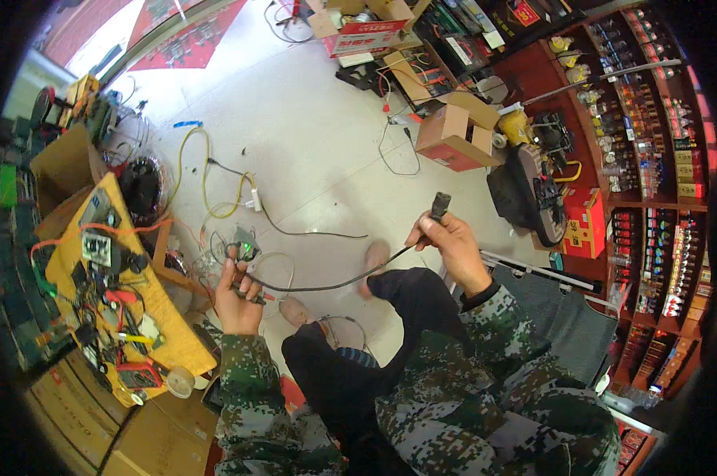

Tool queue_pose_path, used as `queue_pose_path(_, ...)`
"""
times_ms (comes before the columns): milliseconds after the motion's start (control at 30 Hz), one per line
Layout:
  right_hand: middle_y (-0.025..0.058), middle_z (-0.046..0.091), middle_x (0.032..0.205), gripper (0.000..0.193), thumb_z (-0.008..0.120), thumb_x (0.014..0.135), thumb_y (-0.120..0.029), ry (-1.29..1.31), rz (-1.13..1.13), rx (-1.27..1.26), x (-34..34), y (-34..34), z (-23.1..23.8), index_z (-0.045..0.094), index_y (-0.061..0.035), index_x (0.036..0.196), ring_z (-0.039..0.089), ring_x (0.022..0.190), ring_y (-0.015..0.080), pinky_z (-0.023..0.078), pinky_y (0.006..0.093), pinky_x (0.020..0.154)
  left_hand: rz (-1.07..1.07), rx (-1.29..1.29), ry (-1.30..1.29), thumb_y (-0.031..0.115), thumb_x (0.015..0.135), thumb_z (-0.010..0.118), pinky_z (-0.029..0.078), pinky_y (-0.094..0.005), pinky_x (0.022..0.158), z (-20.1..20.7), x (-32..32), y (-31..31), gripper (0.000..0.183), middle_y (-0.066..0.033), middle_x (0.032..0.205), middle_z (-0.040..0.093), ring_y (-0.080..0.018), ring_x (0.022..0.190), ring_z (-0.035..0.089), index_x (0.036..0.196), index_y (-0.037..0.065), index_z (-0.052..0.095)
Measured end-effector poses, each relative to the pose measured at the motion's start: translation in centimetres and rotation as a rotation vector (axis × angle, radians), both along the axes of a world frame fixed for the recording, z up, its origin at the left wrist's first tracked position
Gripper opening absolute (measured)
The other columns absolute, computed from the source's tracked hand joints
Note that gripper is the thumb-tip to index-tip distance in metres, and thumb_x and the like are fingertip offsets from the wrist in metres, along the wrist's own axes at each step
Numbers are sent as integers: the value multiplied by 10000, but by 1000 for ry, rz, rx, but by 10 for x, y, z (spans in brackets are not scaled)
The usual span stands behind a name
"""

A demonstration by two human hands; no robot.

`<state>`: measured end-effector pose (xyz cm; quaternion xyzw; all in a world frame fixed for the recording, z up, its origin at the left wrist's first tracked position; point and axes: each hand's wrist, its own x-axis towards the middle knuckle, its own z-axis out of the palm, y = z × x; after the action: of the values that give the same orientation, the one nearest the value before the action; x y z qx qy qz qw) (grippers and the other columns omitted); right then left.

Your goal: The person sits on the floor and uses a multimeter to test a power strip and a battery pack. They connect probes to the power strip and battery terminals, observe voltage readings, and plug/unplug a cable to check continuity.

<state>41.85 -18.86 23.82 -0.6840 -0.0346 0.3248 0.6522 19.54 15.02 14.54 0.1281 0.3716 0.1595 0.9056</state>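
In the head view, the only one we have, we see the right hand (453,246) closed in a pinch on a black cord (319,289), just behind its black connector (440,205), which pokes up past the fingertips; we judge that this grip leaves the connector bare so it can be looked at. The left hand (239,305) is turned palm up, its fingers curled round the far stretch of the same cord, though how firmly we cannot tell; a small dark piece shows by its palm, too unclear for us to name. Between the two hands the cord sags in a shallow curve, so we take it that neither hand is pulling hard. Left of the left hand stands a yellow-topped table (172,305) bearing a red meter (140,374) and a jumble of leads, probably kept there to be within easy reach. Beyond the left hand, a yellow cable (190,147) lies loose on the floor (295,111), and beyond the right hand sits an open carton (457,136), seemingly set aside to leave room for the arms
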Motion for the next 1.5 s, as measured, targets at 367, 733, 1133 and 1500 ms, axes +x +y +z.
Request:
queue_pose_path(367,70,720,900,195,595,1068,-206,181,36,114,144,-41,11,639,-22,1116,684,799,162,530,296,738,87,17,160,213,1104,537,360,-233,482,0,118,-35,276,-2,929,649,-63,567,425,1352,100,582)
queue_pose_path(733,137,708,928,184,542,1097,-212,143,75,99,278,-12,-3,568,-32,1124,694,900,246,547,402,875,460,-68,182,175,1106,514,351,-225,538,-75,231,-48,255,-38,973,690,-70,615,409,1274,12,615)
queue_pose_path(1133,237,731,949,160,549,1017,-124,277,498,396,322,170,116,582,29,1050,725,961,368,557,518,963,615,-250,244,154,1058,589,377,-238,541,-79,231,-41,341,-116,1270,709,-88,616,424,1382,50,578)
queue_pose_path(1500,192,703,1041,350,436,1129,-329,-26,588,510,423,266,138,558,-11,1207,682,1054,334,526,424,940,961,-349,371,166,1048,605,386,-267,540,-98,117,-108,250,-44,991,725,-101,610,454,1285,90,635)
